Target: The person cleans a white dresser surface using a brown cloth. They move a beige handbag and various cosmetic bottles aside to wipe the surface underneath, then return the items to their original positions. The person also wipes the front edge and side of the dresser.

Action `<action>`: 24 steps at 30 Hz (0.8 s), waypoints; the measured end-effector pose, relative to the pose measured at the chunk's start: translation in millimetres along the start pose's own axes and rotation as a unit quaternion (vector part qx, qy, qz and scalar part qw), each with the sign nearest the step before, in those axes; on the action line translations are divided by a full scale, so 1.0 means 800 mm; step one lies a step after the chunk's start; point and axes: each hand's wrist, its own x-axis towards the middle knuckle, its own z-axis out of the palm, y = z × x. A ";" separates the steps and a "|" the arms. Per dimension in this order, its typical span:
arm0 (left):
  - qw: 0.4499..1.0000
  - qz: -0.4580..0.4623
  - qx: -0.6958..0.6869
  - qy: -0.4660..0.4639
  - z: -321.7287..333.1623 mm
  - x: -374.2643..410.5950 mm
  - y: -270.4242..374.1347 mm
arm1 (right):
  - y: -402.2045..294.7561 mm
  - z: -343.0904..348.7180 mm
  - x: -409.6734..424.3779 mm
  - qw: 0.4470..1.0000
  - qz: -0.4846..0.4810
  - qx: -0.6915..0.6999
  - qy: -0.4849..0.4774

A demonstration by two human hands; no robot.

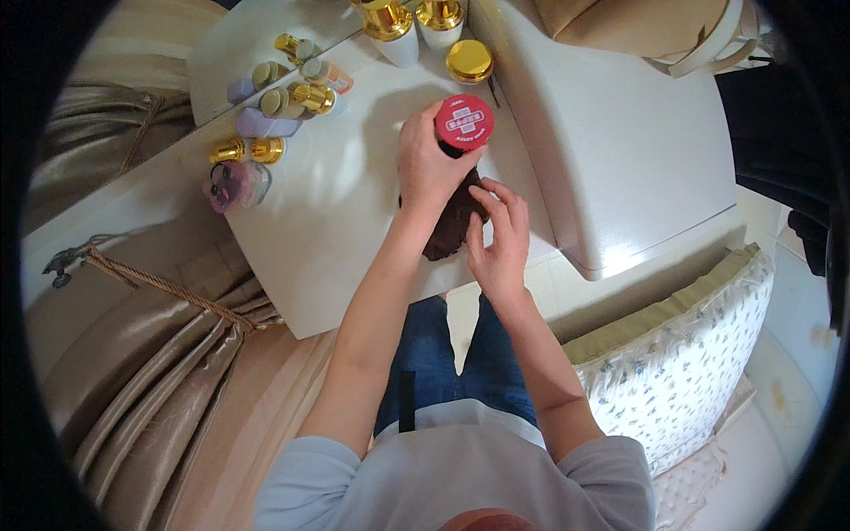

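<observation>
A jar or bottle with a round red lid [465,123] stands in the grip of my left hand [428,159], its dark side mostly hidden by my fingers. The lid bears writing. Under and beside the left hand lies a dark brown cloth-like piece [453,222] on the white tabletop [319,245]. My right hand [499,239] is at the right edge of that brown piece, fingers curved and apart, the fingertips at its surface. Whether they pinch it I cannot tell.
Cosmetic bottles with gold caps [269,150] line the mirror side at left, near a pink-purple jar [226,187]. A gold-lidded jar [470,61] sits at the back. A raised white cabinet [624,152] borders the table's right side; a floral cushion [684,372] lies beyond it.
</observation>
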 end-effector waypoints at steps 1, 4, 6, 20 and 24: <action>1.000 -0.022 -0.021 0.007 -0.004 -0.003 0.005 | -0.007 -0.011 0.007 1.000 -0.018 0.001 0.011; 0.998 0.012 -0.032 0.045 -0.018 0.017 0.039 | -0.021 -0.054 0.043 0.995 -0.074 -0.007 0.059; 0.997 0.043 -0.025 0.067 -0.027 0.040 0.067 | -0.022 -0.086 0.081 0.988 -0.080 -0.053 0.119; 0.979 0.077 0.137 0.132 0.035 0.151 0.124 | 0.097 -0.179 0.290 0.968 -0.103 -0.026 0.226; 0.977 0.061 0.168 0.114 0.038 0.160 0.132 | 0.102 -0.195 0.298 0.972 -0.069 -0.039 0.220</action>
